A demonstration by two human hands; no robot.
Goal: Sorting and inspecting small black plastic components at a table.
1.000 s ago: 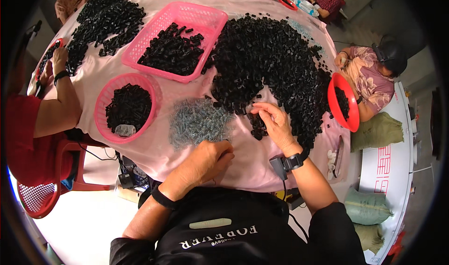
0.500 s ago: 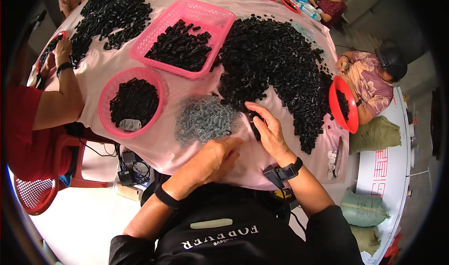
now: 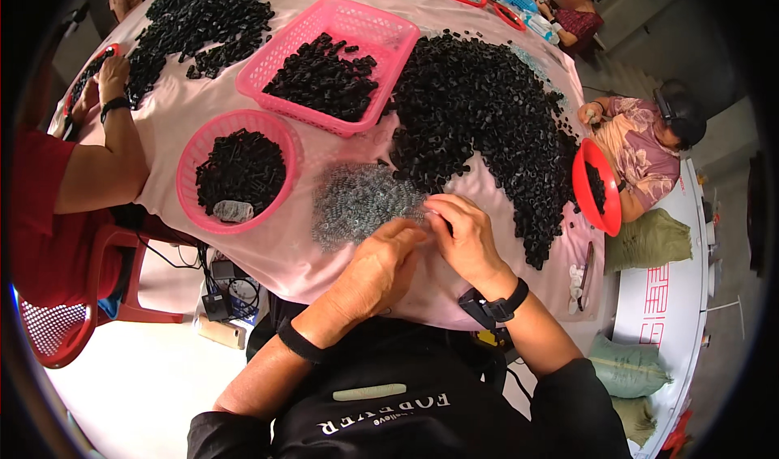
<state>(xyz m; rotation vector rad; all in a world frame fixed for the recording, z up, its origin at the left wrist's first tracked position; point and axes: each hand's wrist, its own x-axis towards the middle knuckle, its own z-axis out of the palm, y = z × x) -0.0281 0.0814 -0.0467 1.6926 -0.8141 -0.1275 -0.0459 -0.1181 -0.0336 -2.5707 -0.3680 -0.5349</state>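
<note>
My left hand (image 3: 380,271) is closed, fingers curled inward, at the near edge of a heap of small silvery coil springs (image 3: 357,203). Whatever it holds is hidden behind the fingers. Close beside it on the right, my right hand (image 3: 469,244) pinches thumb and fingertips together at the right side of the springs. Anything between those tips is too small to name. Beyond the right hand spreads a large pile of small black plastic pieces (image 3: 487,118).
A round pink basket (image 3: 188,179) of black pieces stands left of the springs. Behind it is a rectangular pink basket (image 3: 393,33) holding more. Another black heap (image 3: 203,17) lies far left. Co-workers sit left and right, one by a red bowl (image 3: 608,216). Glasses (image 3: 578,285) lie near the right edge.
My right hand has gone from spread fingers to a pinch and come nearer the left hand. The left hand stays curled in about the same place. The view has shifted slightly.
</note>
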